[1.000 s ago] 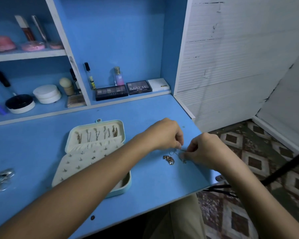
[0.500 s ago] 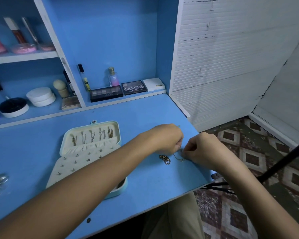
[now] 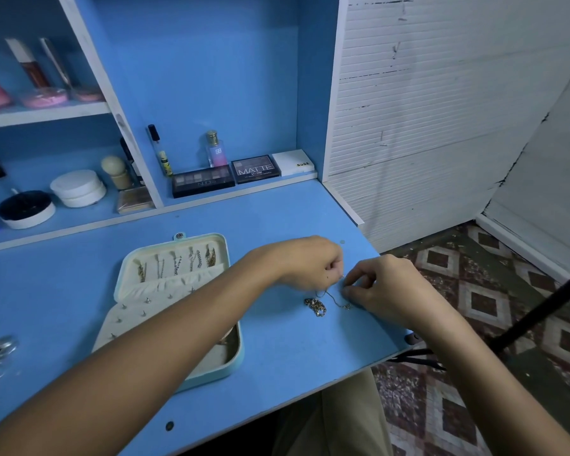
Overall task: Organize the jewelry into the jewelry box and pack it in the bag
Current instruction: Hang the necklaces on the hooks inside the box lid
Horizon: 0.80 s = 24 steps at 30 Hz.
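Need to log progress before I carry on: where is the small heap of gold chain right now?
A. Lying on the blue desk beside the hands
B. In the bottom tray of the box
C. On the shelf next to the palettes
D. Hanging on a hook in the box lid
A: the gold chain heap lies on the bare blue desk, just below the left hand and right of the open jewelry box.
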Available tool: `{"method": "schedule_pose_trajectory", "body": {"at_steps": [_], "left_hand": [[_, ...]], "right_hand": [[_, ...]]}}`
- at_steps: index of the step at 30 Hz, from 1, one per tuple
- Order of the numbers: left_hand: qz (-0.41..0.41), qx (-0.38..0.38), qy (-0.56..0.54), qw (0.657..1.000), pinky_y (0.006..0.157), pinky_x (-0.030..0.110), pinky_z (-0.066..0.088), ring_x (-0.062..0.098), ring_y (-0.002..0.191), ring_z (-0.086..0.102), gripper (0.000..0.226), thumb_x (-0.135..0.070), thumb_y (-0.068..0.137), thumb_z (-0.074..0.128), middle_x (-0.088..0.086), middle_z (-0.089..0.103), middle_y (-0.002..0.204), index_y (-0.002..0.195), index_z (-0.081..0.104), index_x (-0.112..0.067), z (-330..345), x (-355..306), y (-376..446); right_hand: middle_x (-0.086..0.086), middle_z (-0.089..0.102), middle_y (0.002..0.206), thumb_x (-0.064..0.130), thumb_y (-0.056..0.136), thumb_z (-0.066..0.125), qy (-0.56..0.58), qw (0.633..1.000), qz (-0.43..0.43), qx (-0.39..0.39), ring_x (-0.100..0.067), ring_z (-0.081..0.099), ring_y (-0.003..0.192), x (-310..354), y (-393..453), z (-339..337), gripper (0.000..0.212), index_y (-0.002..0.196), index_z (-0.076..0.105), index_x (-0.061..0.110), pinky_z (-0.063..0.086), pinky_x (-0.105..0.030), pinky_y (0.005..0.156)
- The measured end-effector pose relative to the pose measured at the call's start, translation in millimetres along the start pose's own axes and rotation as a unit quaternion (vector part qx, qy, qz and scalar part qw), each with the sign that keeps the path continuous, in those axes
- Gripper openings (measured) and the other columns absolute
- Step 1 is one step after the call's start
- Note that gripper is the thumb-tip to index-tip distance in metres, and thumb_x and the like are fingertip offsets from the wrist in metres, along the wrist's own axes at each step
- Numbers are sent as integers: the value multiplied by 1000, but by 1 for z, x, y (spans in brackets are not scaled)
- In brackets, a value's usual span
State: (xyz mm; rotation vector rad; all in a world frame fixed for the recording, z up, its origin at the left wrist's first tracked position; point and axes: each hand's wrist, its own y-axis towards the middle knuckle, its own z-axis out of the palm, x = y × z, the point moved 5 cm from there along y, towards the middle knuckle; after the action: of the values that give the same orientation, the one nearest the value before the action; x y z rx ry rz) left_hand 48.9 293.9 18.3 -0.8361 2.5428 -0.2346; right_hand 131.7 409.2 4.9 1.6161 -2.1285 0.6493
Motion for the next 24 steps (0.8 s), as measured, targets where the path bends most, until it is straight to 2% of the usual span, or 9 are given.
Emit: {"method": "schedule_pose_trajectory", "body": {"at_steps": [2, 5, 7, 10, 13, 16, 18, 21, 24], "left_hand": [[5, -13, -12, 1000, 79, 41, 54, 19, 86, 60, 17, -23, 95, 45, -2, 64, 95, 95, 60, -15, -7, -3, -4], [4, -28, -38, 999, 72, 31, 49, 10, 77, 56, 16, -28, 98, 47, -11, 59, 86, 97, 59, -19, -16, -2, -9], [-8, -36, -58, 998, 73, 33, 49, 12, 78, 55, 16, -31, 98, 48, -11, 60, 88, 98, 59, -20, -21, 1, -13], [-27, -55, -111, 992, 88, 40, 52, 17, 94, 62, 13, -34, 96, 51, -9, 68, 103, 97, 58, -24, -29, 12, -18], [-25, -71, -197, 978, 98, 41, 50, 13, 108, 64, 9, -32, 96, 54, -15, 73, 104, 95, 57, -25, -36, 22, -24], [-26, -91, -256, 962, 87, 26, 48, -3, 92, 65, 6, -25, 98, 56, -15, 74, 95, 93, 59, -23, -46, 31, -33], [-16, -110, -291, 950, 80, 24, 46, -3, 81, 62, 5, -21, 97, 59, -10, 74, 92, 91, 60, -21, -52, 37, -39], [-1, -123, -345, 931, 86, 32, 48, 7, 88, 64, 6, -21, 90, 64, -4, 74, 88, 94, 60, -20, -58, 46, -49], [-12, -130, -392, 910, 86, 33, 49, 11, 90, 69, 11, -9, 97, 55, -3, 72, 82, 100, 61, -18, -62, 58, -60]], "right_hand": [[12, 69, 72, 32, 84, 72, 2, 1000, -8, -10, -2, 61, 70, 1, 1, 1, 3, 84, 75, 33, 41, -11, 58], [12, 66, 66, 30, 85, 71, 15, 1000, -9, -23, 2, 55, 60, 0, 3, 2, 8, 79, 75, 34, 40, -9, 55], [10, 67, 70, 32, 87, 70, 28, 999, -8, -28, 1, 55, 61, -1, 5, 2, 9, 78, 74, 33, 41, -8, 57], [14, 68, 78, 34, 90, 68, 51, 998, -19, -29, -9, 62, 66, 2, 7, 1, 9, 83, 74, 32, 43, -10, 54], [22, 63, 60, 32, 92, 67, 101, 993, -33, -42, 0, 56, 52, 8, 9, -5, 12, 84, 73, 28, 39, -10, 47], [23, 65, 63, 36, 93, 66, 151, 986, -54, -42, 0, 50, 49, 17, 11, -8, 14, 81, 71, 30, 36, -12, 48], [7, 67, 68, 38, 91, 68, 196, 978, -56, -46, -8, 50, 51, 24, 13, -10, 15, 79, 71, 29, 43, -24, 50], [-4, 69, 81, 38, 91, 67, 244, 967, -68, -42, -27, 62, 71, 39, 17, -12, 13, 83, 71, 29, 56, -46, 68], [-15, 69, 91, 34, 93, 66, 273, 957, -92, -26, -35, 63, 85, 58, 21, -14, 12, 86, 72, 25, 55, -53, 80]]}}
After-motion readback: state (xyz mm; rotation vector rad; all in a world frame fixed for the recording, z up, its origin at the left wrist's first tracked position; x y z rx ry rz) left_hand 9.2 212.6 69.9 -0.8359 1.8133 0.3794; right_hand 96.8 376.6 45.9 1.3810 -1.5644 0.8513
